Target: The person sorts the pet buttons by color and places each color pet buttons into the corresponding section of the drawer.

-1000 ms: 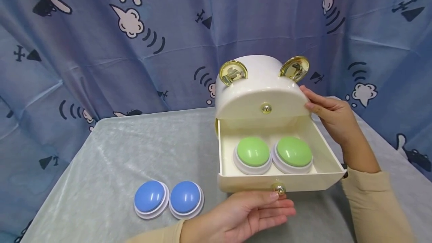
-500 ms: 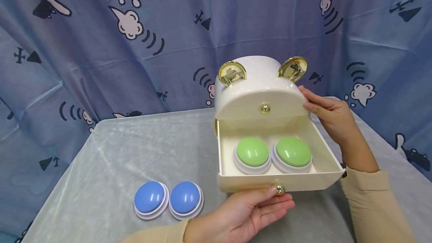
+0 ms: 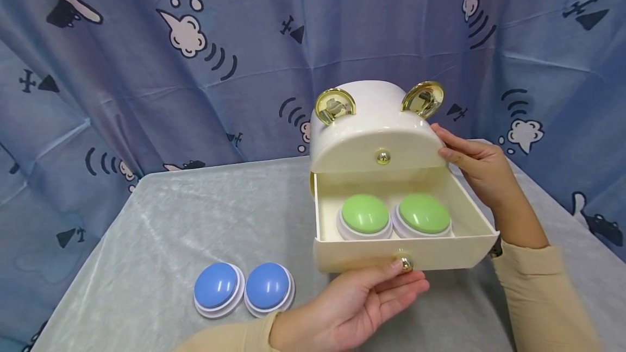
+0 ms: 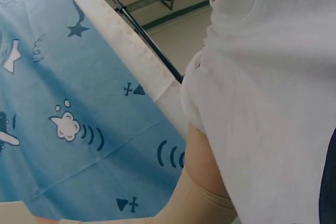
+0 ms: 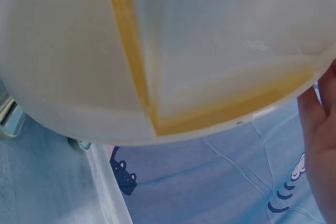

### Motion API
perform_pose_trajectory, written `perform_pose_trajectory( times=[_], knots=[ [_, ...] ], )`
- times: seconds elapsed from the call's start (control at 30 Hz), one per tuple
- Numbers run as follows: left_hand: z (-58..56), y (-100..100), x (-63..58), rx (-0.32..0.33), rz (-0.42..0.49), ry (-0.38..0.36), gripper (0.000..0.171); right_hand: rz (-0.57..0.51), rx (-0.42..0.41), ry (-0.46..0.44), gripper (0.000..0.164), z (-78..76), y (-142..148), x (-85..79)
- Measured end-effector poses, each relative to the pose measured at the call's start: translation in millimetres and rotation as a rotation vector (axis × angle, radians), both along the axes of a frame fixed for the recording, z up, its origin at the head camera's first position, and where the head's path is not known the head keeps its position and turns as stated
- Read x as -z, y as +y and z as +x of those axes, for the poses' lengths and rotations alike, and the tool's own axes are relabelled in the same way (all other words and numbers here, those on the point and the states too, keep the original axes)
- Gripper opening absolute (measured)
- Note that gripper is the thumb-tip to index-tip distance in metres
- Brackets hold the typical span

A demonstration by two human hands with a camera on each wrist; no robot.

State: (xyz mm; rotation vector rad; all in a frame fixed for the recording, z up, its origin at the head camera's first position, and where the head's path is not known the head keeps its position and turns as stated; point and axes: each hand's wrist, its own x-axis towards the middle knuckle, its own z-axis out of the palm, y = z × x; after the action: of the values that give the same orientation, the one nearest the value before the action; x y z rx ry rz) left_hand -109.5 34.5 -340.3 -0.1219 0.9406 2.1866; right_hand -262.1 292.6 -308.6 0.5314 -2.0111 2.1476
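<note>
A white storage box [image 3: 367, 118] with two gold bear ears and a gold knob stands at the right of the table. Its lower drawer [image 3: 455, 253] is pulled out and holds two green dome buttons with white bases [image 3: 365, 214]. My left hand [image 3: 352, 303], palm up, has its thumb against the drawer front beside the lower knob [image 3: 406, 263], its other fingers stretched out below. My right hand [image 3: 481, 167] holds the box's right side, thumb towards the front. In the right wrist view, part of that hand [image 5: 321, 135] shows beside the blurred white box [image 5: 220, 51].
Two blue dome buttons [image 3: 216, 285] with white bases sit side by side left of my left hand. A grey cloth covers the table [image 3: 215, 211]. Behind stands a blue printed curtain [image 3: 264, 58]. The left wrist view shows a white shirt [image 4: 273, 103], sleeve and curtain.
The drawer has slid slightly inward, its front and the green buttons shifting up in the head view. My left hand has followed it. The right hand keeps its hold.
</note>
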Motion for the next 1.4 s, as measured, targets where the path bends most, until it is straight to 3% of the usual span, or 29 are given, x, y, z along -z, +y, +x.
perform_pose_trajectory(
  times=[0.53, 0.87, 1.4],
  knots=[
    [-14.4, 5.2, -4.7, -0.078, 0.019, -0.038, 0.021, 0.013, 0.022, -0.024, 0.041, 0.3, 1.1, 0.4],
    [-25.2, 9.6, -3.4, -0.151, 0.024, -0.008, 0.012, 0.002, -0.014, 0.024, 0.039, 0.2, 0.6, 0.8],
    [-33.3, 8.5, -7.2, -0.155, 0.021, -0.042, 0.015, -0.017, -0.04, 0.057, 0.038, 1.2, -1.3, 0.1]
  ],
)
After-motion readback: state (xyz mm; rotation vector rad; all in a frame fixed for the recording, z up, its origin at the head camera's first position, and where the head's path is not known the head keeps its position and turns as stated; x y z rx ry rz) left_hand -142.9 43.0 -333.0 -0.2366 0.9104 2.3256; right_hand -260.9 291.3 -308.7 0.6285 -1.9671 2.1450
